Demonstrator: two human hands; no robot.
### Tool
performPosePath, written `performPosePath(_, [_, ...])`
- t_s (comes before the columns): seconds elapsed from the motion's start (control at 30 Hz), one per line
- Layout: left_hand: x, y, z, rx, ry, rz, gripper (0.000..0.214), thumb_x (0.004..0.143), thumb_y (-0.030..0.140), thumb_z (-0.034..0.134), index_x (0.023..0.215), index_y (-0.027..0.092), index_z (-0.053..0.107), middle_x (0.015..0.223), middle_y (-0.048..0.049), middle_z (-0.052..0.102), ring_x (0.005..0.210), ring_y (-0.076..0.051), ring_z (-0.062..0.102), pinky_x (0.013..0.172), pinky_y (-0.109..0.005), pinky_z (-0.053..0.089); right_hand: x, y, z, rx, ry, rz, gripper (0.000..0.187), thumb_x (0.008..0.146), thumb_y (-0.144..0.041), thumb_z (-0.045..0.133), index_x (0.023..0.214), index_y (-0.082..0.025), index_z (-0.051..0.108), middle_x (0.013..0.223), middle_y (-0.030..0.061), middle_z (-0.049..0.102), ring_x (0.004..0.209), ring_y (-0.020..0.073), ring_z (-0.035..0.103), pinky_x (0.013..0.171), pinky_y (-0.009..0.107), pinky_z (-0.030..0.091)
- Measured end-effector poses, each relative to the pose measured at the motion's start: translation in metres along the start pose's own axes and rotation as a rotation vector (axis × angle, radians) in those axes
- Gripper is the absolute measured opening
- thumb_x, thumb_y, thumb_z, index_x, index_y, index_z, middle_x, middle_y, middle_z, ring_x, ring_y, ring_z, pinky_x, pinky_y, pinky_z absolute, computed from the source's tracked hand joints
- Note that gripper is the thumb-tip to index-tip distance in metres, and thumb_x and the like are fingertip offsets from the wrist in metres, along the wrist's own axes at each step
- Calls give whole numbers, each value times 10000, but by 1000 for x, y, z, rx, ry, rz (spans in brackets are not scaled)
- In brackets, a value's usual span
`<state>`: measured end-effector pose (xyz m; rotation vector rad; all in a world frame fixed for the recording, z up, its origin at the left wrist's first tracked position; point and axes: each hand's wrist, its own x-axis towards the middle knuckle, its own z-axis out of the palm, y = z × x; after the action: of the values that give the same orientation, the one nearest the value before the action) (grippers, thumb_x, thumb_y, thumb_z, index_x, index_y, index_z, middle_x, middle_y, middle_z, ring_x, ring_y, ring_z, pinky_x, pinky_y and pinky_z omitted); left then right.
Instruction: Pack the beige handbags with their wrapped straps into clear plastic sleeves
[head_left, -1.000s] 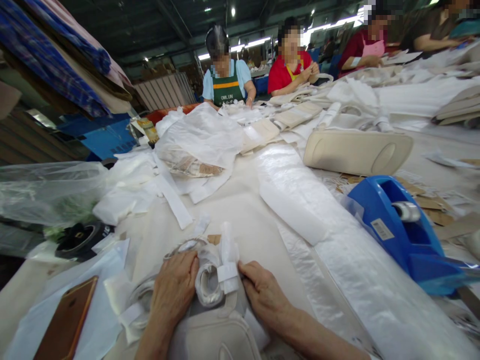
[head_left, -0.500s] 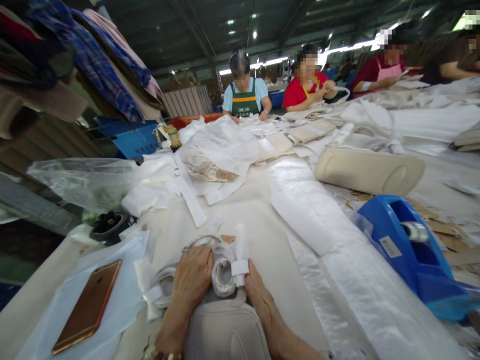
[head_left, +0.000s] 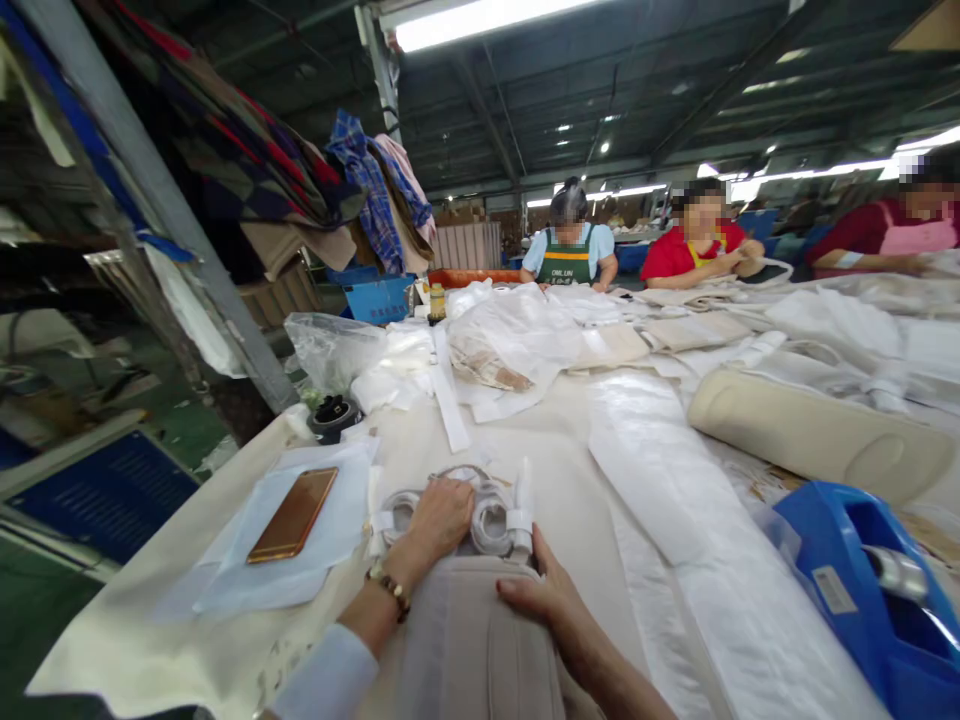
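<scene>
A beige bag (head_left: pixel 480 640) lies in front of me, partly under a thin translucent sheet. At its far end are two coiled straps, a left coil (head_left: pixel 400 512) and a right coil (head_left: pixel 492 524), each bound with white wrapping. My left hand (head_left: pixel 441 518) is closed over the bag's far end between the coils; its fingertips are hidden. A thin cord-like handle (head_left: pixel 465 472) arches just beyond it. On the right side, my right hand (head_left: pixel 544 590) grips the bag's corner, thumb on top and fingers along the edge, beside the wrapped right strap.
A phone (head_left: pixel 292 515) rests on pale sheets at left, with a black round object (head_left: pixel 334 415) beyond it. White foam wrap (head_left: pixel 720 580) runs along the right, beside a blue tape dispenser (head_left: pixel 855 590). Another beige bag (head_left: pixel 810 430) lies behind. Co-workers (head_left: pixel 570 250) sit across the table.
The view has swung left and up, showing more of the left aisle. My left hand stays between the coils; my right thumb now lies over the bag's corner.
</scene>
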<state>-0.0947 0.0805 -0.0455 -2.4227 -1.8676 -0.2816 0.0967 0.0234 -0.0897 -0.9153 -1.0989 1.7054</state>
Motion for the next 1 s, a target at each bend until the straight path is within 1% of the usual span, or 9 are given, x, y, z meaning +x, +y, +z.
performPosePath(0.13, [-34, -25, -27, -67, 170, -40, 291, 886, 192, 395, 1073, 184, 618, 1166, -93, 635, 1186, -215, 509, 1030, -395, 384, -1, -5, 3, 14, 33, 23, 893, 542, -345, 741, 1365, -175, 439, 1330, 91, 549, 1254, 332, 446, 1049, 435, 334])
performPosePath(0.23, [-81, -52, -36, -266, 375, -418, 440, 802, 399, 454, 1155, 162, 567, 1258, -130, 577, 1217, -273, 489, 1027, -447, 396, 1, -4, 5, 29, 68, 59, 952, 529, -338, 726, 1397, -145, 387, 1378, 104, 501, 1271, 316, 427, 1047, 393, 339])
performPosePath(0.33, [-119, -59, -29, -360, 303, -605, 577, 694, 533, 470, 1059, 108, 608, 1011, -164, 689, 962, -329, 647, 830, -449, 533, -1, -10, 7, 59, 67, 90, 1047, 516, -347, 709, 1437, -88, 284, 1382, 128, 491, 1240, 300, 460, 999, 339, 391])
performPosePath(0.47, [-126, -36, -23, -578, 119, -618, 655, 642, 579, 555, 1110, 124, 615, 1196, -131, 632, 1127, -312, 575, 983, -392, 445, -19, -26, -1, 87, 8, 67, 947, 575, -354, 669, 1417, -93, 323, 1271, 116, 592, 1114, 301, 561, 907, 347, 455])
performPosePath(0.53, [-115, -23, -22, -664, 65, -569, 660, 639, 570, 580, 1131, 131, 617, 1233, -114, 612, 1169, -308, 543, 1021, -378, 405, -33, -27, -11, 89, 41, 76, 853, 606, -366, 660, 1387, -155, 393, 1264, 81, 603, 1137, 300, 549, 917, 357, 452])
performPosePath(0.63, [-95, -12, -19, -682, 2, -487, 649, 645, 547, 590, 1139, 127, 619, 1216, -117, 623, 1149, -308, 555, 1020, -375, 402, -51, -18, -29, 77, 248, 107, 814, 607, -389, 680, 1365, -222, 439, 1369, 55, 520, 1249, 307, 461, 992, 381, 406])
performPosePath(0.77, [-83, 4, -6, -384, 71, -383, 600, 783, 483, 468, 1207, 69, 558, 1264, -175, 575, 1178, -330, 528, 998, -430, 420, -56, 3, -47, 7, 364, 34, 826, 617, -437, 690, 1377, -238, 434, 1388, 63, 499, 1304, 340, 397, 1052, 448, 352])
performPosePath(0.9, [-86, 46, 8, 124, 426, 100, 542, 915, 409, 360, 1349, 90, 426, 1392, -162, 457, 1299, -303, 392, 1062, -440, 307, -52, 18, -53, -68, 282, -51, 810, 680, -467, 659, 1403, -213, 396, 1417, 47, 465, 1368, 282, 307, 1118, 398, 270])
performPosePath(1.0, [-87, 78, 21, 288, 497, 475, 608, 897, 556, 368, 1376, 183, 414, 1300, -120, 559, 1242, -291, 436, 1091, -449, 178, -56, 27, -55, -128, 236, -66, 828, 720, -491, 636, 1430, -180, 344, 1436, 63, 432, 1371, 262, 306, 1132, 387, 249])
